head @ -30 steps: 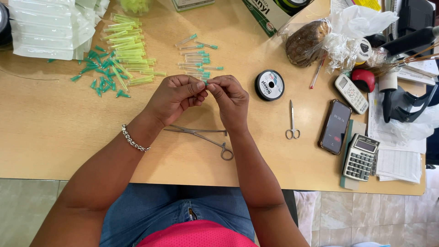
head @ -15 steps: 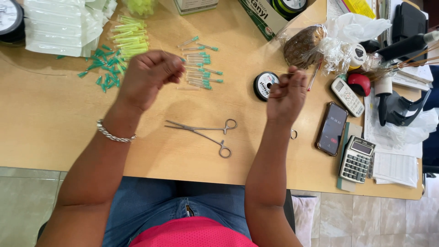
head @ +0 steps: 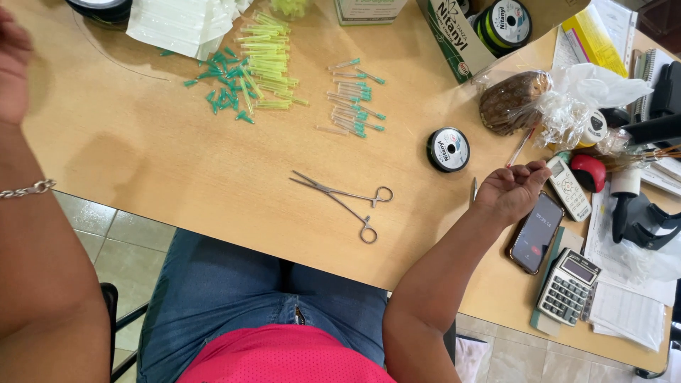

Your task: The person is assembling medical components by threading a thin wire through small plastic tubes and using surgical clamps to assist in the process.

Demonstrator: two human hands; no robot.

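The right hand [head: 516,190] rests on the wooden table [head: 163,163] at about 3 o'clock from the table's middle, palm turned up and fingers curled loosely inward; whether anything thin is pinched between thumb and forefinger cannot be told. Just at its 9 o'clock, a small pair of scissors [head: 474,190] lies mostly hidden, only the tip showing. At the hand's 5 o'clock, touching its heel, lies a dark smartphone [head: 536,232], and at 2 o'clock a white remote [head: 567,188] beside a red object [head: 589,172]. A spool of line [head: 447,150] sits at the hand's 10 o'clock, near but apart. The steel forceps [head: 347,202] lie shut and flat at the table's middle, well apart from the right hand at its 9 o'clock, untouched. The left hand [head: 13,67] is raised at the far 9 o'clock edge of the view, cut off by the frame, so its grip cannot be told; a chain bracelet [head: 28,189] circles the wrist below it. At 12 o'clock from the forceps lies a cluster of clear tubes with green tips [head: 355,99], and at 11 o'clock a heap of yellow-green tubes [head: 266,67]. A grey calculator [head: 569,285] sits at the phone's 5 o'clock.
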